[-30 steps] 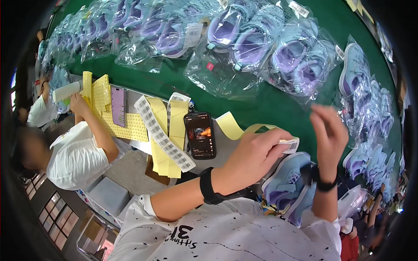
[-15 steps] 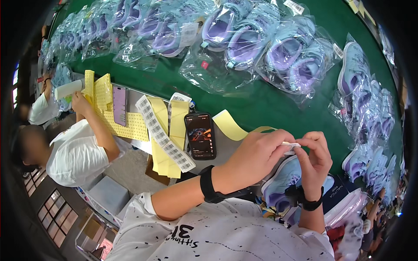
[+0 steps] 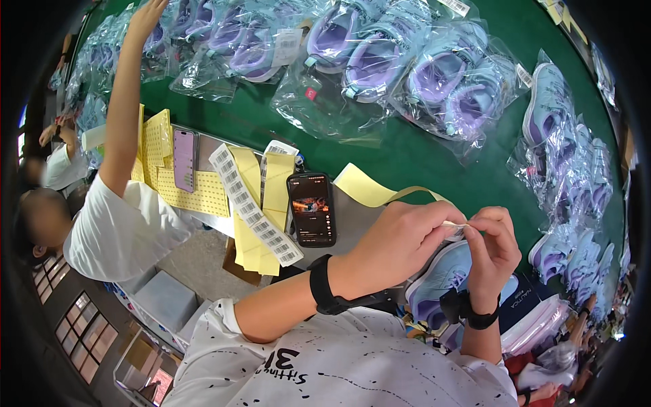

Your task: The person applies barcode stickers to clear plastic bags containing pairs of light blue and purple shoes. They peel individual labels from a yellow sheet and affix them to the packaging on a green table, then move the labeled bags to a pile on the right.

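Observation:
My left hand point(image 3: 400, 237) and my right hand point(image 3: 494, 241) meet in front of me, both pinching a small white sticker point(image 3: 456, 225) at the end of a yellow backing strip point(image 3: 369, 188). Both wrists wear black bands. Just beneath my hands lies a bagged light-blue and purple shoe point(image 3: 444, 275). A black phone point(image 3: 312, 208) with a lit screen rests on the grey shelf to the left of my left hand.
Yellow label sheets point(image 3: 193, 197) and white barcode strips point(image 3: 254, 217) lie beside a second phone point(image 3: 184, 159). Several bagged purple shoes point(image 3: 407, 74) cover the green table point(image 3: 400, 152). A person in a white shirt point(image 3: 119, 227) at left reaches an arm point(image 3: 125, 88) up over the table.
My right hand came down from a raised position and joined my left hand on the sticker. The person at left lifted an arm from the label sheets up over the bagged shoes.

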`<act>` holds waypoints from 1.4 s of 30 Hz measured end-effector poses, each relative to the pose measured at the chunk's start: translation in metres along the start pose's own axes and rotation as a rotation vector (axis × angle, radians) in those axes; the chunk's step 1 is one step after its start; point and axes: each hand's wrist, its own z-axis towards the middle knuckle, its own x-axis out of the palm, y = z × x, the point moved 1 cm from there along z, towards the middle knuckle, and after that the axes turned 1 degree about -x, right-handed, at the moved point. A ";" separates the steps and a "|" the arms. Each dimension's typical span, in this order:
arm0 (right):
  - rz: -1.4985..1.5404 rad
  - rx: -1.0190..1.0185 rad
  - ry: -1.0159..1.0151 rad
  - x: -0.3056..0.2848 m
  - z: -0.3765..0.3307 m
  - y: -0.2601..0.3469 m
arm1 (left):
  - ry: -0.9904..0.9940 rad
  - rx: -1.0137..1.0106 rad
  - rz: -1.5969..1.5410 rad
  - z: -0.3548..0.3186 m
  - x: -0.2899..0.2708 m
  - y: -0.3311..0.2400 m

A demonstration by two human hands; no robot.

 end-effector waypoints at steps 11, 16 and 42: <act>-0.113 -0.079 0.037 -0.002 0.009 0.012 | 0.069 -0.044 0.003 0.005 -0.005 0.002; -0.311 -0.243 0.032 0.000 0.012 0.019 | 0.044 -0.057 -0.023 0.007 -0.004 0.002; -0.632 0.006 -0.403 -0.180 0.223 -0.124 | 0.318 -0.579 -0.157 -0.013 0.012 0.000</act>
